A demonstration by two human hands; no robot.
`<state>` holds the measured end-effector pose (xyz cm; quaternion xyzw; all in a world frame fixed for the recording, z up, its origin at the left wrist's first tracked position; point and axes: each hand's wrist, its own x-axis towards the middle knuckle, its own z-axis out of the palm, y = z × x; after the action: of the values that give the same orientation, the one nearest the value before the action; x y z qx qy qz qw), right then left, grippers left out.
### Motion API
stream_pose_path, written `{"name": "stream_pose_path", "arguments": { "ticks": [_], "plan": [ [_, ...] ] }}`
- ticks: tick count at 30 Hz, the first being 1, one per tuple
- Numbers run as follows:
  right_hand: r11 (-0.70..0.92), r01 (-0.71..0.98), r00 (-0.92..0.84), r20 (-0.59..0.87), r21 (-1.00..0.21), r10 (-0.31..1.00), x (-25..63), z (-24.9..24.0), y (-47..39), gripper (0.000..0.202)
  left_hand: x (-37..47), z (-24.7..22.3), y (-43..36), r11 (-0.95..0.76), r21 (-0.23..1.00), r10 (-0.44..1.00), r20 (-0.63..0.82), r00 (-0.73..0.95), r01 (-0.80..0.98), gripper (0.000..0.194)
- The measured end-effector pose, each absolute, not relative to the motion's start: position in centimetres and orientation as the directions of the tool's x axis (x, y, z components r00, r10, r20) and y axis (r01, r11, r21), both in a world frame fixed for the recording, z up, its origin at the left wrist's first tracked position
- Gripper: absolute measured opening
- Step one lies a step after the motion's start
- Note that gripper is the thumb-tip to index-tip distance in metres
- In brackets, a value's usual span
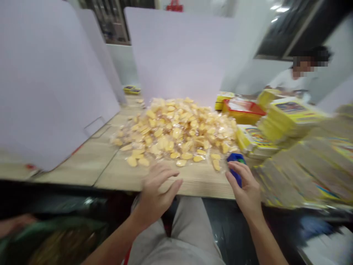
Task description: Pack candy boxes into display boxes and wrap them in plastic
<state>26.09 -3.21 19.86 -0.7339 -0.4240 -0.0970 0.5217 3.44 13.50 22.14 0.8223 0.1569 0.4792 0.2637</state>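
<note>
The pile of yellow pieces in clear wrapping (pixel 176 129) lay before you on the tabletop (pixel 190 186); glare and blur ran its wrappers together, and its lower layers were hidden. Your left hand (pixel 157 187) was at the pile's near edge, blurred, the thumb and forefinger parted with nothing between them; the other fingers partly hid one another. Your right hand (pixel 248 189), right of the pile's near edge, had its thumb and fingers apart in front of a blue container (pixel 234 158). They covered much of it, so you could not tell whether they touched it; something green inside barely showed. Right of the pile, yellow-edged stacks (pixel 298 175) smeared, their print unreadable. Beyond those, far right of the pile, a co-worker (pixel 285 81) was partly hidden. Left and nearer than the pile, another person's hand (pixel 20 222) was cut off by the frame.
</note>
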Motion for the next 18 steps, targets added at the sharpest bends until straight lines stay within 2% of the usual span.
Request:
{"name": "stream_pose_path", "arguments": {
  "ticks": [1,3,5,7,10,14,18],
  "plan": [
    [-0.148,0.716,0.621,0.524,-0.682,0.583,26.7,17.3,-2.7,0.028,3.7,19.8,13.9,-0.798,0.597,0.538,0.648,0.54,0.08,0.005],
    [-0.199,0.738,0.603,0.498,-0.645,0.623,27.5,12.3,-2.0,0.035,2.7,14.8,15.4,-0.77,0.57,0.621,0.565,0.543,0.288,0.007],
    [-0.198,0.776,0.565,0.521,-0.6,0.64,27.7,8.5,-1.6,0.038,0.2,10.8,17.0,-0.662,0.548,0.749,0.474,0.462,0.511,0.01],
    [-0.181,0.804,0.53,0.546,-0.566,0.649,27.7,6.3,-1.4,0.04,-2.8,8.4,18.3,-0.536,0.543,0.841,0.412,0.351,0.647,0.01],
    [-0.184,0.842,0.492,0.583,-0.506,0.647,27.5,5.1,-1.2,0.041,-6.0,7.2,19.2,-0.427,0.536,0.893,0.376,0.248,0.728,0.013],
    [-0.196,0.89,0.436,0.64,-0.412,0.633,27.8,4.1,-1.5,0.041,-7.1,6.7,18.1,-0.397,0.508,0.902,0.369,0.223,0.765,0.011],
    [-0.171,0.895,0.425,0.672,-0.412,0.607,27.9,3.3,-1.2,0.037,-6.8,5.7,17.1,-0.38,0.477,0.904,0.374,0.209,0.793,0.006]
  ]
}}
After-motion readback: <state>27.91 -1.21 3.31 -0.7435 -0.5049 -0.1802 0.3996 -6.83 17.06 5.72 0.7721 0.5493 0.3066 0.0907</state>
